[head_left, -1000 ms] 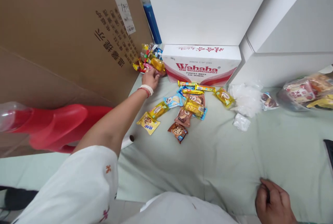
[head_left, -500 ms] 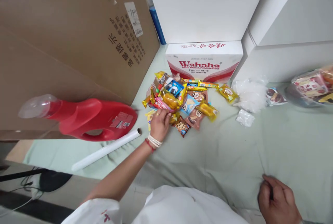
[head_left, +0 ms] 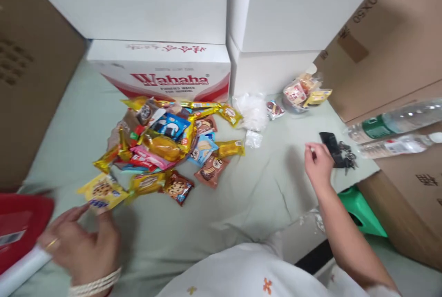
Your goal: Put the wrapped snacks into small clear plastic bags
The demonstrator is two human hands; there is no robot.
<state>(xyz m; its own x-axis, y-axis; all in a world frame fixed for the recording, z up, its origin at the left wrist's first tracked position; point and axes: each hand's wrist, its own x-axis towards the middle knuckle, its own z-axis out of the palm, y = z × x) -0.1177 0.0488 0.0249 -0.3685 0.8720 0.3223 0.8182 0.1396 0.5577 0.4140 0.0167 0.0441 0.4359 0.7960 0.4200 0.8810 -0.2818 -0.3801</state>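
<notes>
My left hand [head_left: 83,241] is at the lower left, thumb and forefinger apart at the bottom edge of a yellow cookie packet [head_left: 103,191]; I see no firm grip on it. Beyond lies a heap of wrapped snacks: a blue packet [head_left: 171,125], a pink packet [head_left: 150,156], a yellow-wrapped cake [head_left: 162,146] and several others. At the near edge of the heap is a brown cookie packet [head_left: 178,187]. Over on the right, my right hand [head_left: 318,163] has its fingers curled in with nothing visible in them, close to a black pouch with keys [head_left: 340,154].
Behind the heap stands a white Wahaha carton [head_left: 162,73]. Clear plastic wrap [head_left: 253,110] and a bowl of snacks [head_left: 300,94] lie farther right. Two plastic bottles [head_left: 397,124] lie at the right edge; a red jug [head_left: 22,228] and white tube [head_left: 26,267] are left.
The view has swung right and closer, bringing keys and bottles into sight. My left hand has drawn back from the heap to the yellow cookie packet. My right hand has shifted relative to the cloth.
</notes>
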